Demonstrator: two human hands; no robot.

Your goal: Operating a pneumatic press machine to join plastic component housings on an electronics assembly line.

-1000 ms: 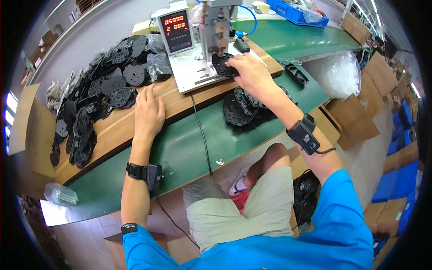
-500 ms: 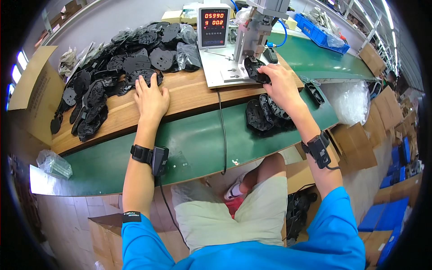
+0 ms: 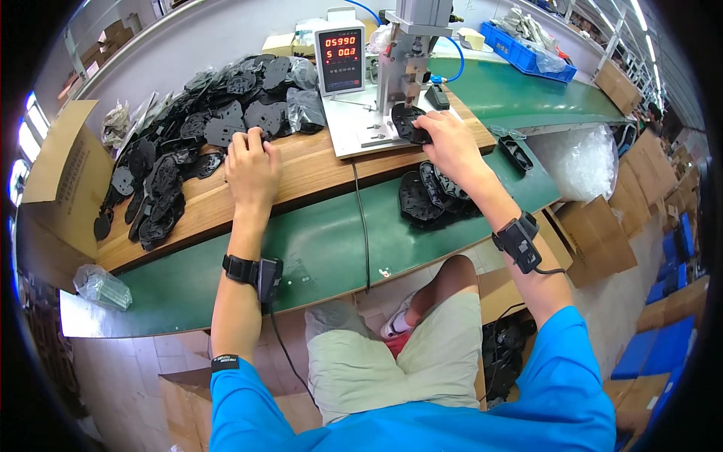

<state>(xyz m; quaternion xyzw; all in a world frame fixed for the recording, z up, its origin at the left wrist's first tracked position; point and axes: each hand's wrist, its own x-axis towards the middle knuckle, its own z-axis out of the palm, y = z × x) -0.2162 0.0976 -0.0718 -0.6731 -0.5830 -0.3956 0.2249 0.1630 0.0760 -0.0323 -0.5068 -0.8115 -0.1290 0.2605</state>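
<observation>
Black plastic shell (image 3: 407,120) sits tilted under the head of a metal press (image 3: 407,64), above the press's pale base plate (image 3: 348,142). The right hand (image 3: 450,143) pinches the shell's near right edge between thumb and fingers, the arm reaching in from the lower right. Just behind that hand, a small dark block (image 3: 437,96) rests near the plate's far right corner. Left of the press column stands a white display box (image 3: 343,68) with lit red digits.

The left hand (image 3: 252,177) lies over a wooden board (image 3: 305,160), its fingers curled and close to the near edge of a large heap of black parts (image 3: 218,113); whether it grips one of them, I cannot tell. Beneath the board runs a green worktop (image 3: 324,245). On it, below the right forearm, more black shells (image 3: 422,197) are bunched together, and a narrow black tray (image 3: 516,154) lies to their right. A dark cable (image 3: 362,226) hangs down across the worktop from the press side.

Farther out, a cardboard box (image 3: 56,181) stands at the far left, with a clear wrapped packet (image 3: 102,288) near it. A blue crate (image 3: 520,49) sits at the back right, and a bulging clear bag (image 3: 576,169) stands beside the worktop's right end.
</observation>
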